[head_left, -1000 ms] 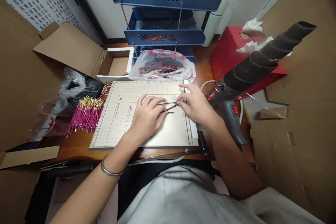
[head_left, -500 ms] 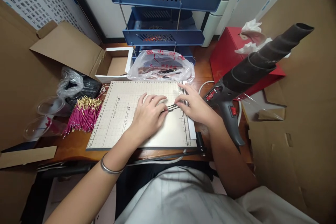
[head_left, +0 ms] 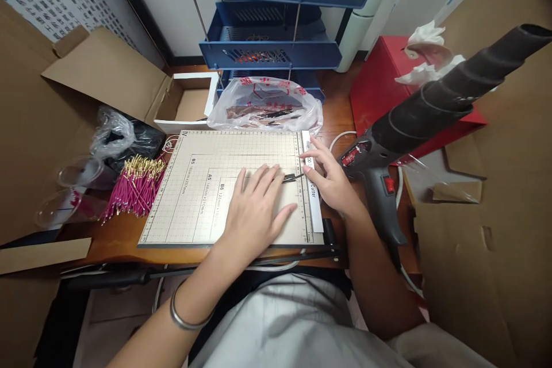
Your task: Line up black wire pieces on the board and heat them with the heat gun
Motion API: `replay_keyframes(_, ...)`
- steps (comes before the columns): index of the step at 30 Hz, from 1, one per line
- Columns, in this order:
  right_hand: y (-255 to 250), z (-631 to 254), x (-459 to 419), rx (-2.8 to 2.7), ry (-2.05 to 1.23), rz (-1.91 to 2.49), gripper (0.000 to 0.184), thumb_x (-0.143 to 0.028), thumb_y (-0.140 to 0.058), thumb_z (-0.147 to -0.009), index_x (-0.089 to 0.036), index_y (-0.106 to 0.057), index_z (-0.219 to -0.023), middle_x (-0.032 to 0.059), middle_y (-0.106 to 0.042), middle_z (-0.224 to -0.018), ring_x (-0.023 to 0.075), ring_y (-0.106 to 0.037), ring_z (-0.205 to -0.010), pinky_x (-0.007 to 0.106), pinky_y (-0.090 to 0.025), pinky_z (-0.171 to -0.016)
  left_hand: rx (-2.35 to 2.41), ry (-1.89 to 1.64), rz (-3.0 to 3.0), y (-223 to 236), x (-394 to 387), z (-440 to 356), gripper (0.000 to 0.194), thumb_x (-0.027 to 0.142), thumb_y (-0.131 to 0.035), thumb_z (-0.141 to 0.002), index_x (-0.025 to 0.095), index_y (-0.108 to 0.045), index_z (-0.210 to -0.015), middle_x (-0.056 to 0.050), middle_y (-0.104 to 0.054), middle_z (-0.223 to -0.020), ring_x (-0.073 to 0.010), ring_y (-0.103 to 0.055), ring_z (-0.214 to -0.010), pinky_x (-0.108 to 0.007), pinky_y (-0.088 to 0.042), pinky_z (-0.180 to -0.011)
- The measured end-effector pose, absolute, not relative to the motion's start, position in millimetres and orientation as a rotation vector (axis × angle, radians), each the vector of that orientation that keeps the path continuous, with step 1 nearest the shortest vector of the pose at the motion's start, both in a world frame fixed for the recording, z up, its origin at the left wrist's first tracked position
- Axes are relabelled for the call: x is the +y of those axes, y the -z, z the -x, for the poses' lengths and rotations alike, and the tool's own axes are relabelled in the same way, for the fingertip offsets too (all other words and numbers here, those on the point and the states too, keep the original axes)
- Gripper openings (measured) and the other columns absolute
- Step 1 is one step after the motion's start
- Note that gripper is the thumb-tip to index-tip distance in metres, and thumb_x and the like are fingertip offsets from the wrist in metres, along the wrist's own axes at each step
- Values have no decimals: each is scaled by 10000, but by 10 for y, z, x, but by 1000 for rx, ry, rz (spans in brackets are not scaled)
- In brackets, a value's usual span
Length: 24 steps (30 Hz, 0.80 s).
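Note:
A cream paper cutter [head_left: 181, 207] with printed grid lines lies before me. My left hand [head_left: 254, 207] rests palm down on its board with the fingers spread. Thin black strands [head_left: 290, 177] stick out past its fingertips, the rest of them hidden under the hand. At the cutter's right edge is my right hand [head_left: 330, 181], its thumb and fingers curved but apart. Its thumb tip is close to the right end of the strands; whether it touches them I cannot tell. The cutter's long black arm [head_left: 190, 272] runs along the table's front edge.
A grey heat gun [head_left: 379, 155] stands at the right by a red box [head_left: 375, 75]. Pink wires with gold tips [head_left: 135, 190] are heaped at left. Behind the cutter are a plastic bag [head_left: 265, 106], an open carton [head_left: 185, 106] and blue trays [head_left: 271, 56].
My left hand has flattened and spread its fingers over the strands. My right hand has shifted right, its thumb and fingers leaving the middle of them. The view has moved slightly.

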State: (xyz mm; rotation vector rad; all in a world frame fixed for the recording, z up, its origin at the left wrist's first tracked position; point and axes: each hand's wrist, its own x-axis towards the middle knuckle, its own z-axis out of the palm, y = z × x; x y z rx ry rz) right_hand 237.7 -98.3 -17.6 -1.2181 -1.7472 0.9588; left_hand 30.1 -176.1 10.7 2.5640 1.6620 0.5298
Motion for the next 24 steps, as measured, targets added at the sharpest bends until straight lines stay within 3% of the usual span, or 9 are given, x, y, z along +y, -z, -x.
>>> replay_keyframes(6,219,-2351,-1005,-1798,-975,1245,328,-324,-637,-930,-250,-643,-1250,137,-319,-1770,293,-267,-1674,565,-196,-1363,1730,-368,-2543,-32,-1995,-422,704,567,-332,-1128,61,-453,-1602,-152,-444,-1689,-348,-411,-1579,-635,-314,-1295)
replay_keyframes(10,191,-2367,-1027,-1855,-963,1267,307,-298,-639,-916,-244,-637,-1218,134,-250,-1795,302,-218,-1688,576,-182,-1363,1716,-352,-2548,-63,-1998,-458,683,573,-338,-1124,104,-493,-1595,-133,-467,-1678,-358,-419,-1575,-632,-320,-1297)
replay_keyframes(18,172,-2374,-1033,-1892,-983,1266,295,-339,-596,-955,-248,-623,-1235,120,-204,-1811,299,-159,-1702,595,-162,-1363,1654,-321,-2616,-55,-1948,-463,705,577,-337,-1123,74,-491,-1592,-159,-476,-1666,-372,-440,-1560,-644,-332,-1285)
replay_keyframes(24,165,-2365,-1034,-1855,-1050,1294,277,-294,-514,-976,-242,-630,-1222,93,-173,-1822,262,-118,-1710,559,-124,-1377,1539,-240,-2710,-74,-1739,-316,733,572,-309,-1132,31,-463,-1602,-178,-452,-1677,-352,-419,-1576,-612,-268,-1323)
